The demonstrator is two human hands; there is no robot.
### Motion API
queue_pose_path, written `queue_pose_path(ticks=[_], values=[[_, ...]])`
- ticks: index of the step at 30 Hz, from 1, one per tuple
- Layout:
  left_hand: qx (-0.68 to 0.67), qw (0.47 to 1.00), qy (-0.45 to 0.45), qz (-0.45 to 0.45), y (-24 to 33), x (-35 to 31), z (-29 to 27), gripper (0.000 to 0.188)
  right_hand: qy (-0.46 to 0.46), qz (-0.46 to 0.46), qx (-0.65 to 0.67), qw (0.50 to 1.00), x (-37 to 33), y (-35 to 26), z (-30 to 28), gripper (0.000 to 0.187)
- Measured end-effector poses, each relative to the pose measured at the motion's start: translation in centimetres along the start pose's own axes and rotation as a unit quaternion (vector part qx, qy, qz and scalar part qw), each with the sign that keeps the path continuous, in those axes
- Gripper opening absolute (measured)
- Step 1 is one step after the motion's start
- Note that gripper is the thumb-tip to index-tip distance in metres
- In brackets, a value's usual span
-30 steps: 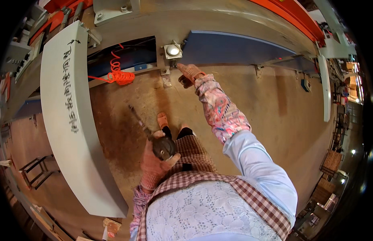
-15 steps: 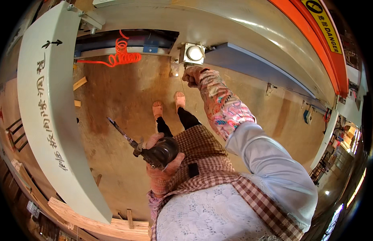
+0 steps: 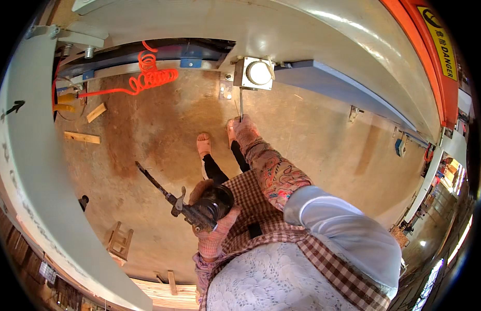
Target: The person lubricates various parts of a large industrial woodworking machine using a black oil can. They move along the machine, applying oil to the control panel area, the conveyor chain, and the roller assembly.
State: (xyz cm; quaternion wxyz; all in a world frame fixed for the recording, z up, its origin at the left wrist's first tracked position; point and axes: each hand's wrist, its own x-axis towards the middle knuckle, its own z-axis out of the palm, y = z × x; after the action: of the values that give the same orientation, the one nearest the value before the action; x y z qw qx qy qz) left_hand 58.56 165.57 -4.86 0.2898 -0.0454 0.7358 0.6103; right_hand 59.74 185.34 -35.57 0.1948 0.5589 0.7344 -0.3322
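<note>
My left hand (image 3: 220, 228), in a knit glove, wraps around a dark oil can (image 3: 215, 201) with a round body, a lever and a long thin spout. Its spout points up and to the left, away from my checked apron. My right hand (image 3: 244, 129), also gloved, is closed around the lower end of a thin metal rod (image 3: 241, 103). The rod stretches up to the underside of a square metal box (image 3: 254, 73) with a bright round white face. Whether rod and box are joined, I cannot tell.
A big grey machine beam (image 3: 302, 31) spans the top, with an orange guard (image 3: 422, 62) at right. A coiled red air hose (image 3: 152, 78) hangs at upper left. A pale upright panel (image 3: 54, 181) curves down the left. Wood pieces (image 3: 82, 137) lie on the floor.
My right hand has come down from just below the box toward me, and the rod now shows between them. My left hand still holds the oil can. The view has shifted, moving the pale panel leftward.
</note>
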Motion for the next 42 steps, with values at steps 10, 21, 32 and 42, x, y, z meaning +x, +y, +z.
queue_pose_path(ticks=[10,21,32,42], values=[[-0.082,0.996,0.018,-0.015,1.1,-1.3,0.3,0.079,-0.105,-0.135,0.117,0.978,1.1,-1.7,-5.4,0.021],[-0.049,0.994,-0.070,0.066,5.4,-2.5,-0.4,0.085,-0.360,-0.178,0.160,0.902,-4.5,2.7,-17.4,0.055],[-0.023,0.975,-0.188,0.117,9.3,-0.8,-0.6,0.080,-0.182,-0.112,0.247,0.945,-27.1,2.1,-26.1,0.086],[-0.083,0.840,-0.536,0.012,8.9,-5.3,9.2,0.099,0.074,-0.351,0.397,0.845,-39.4,1.9,-34.2,0.114]])
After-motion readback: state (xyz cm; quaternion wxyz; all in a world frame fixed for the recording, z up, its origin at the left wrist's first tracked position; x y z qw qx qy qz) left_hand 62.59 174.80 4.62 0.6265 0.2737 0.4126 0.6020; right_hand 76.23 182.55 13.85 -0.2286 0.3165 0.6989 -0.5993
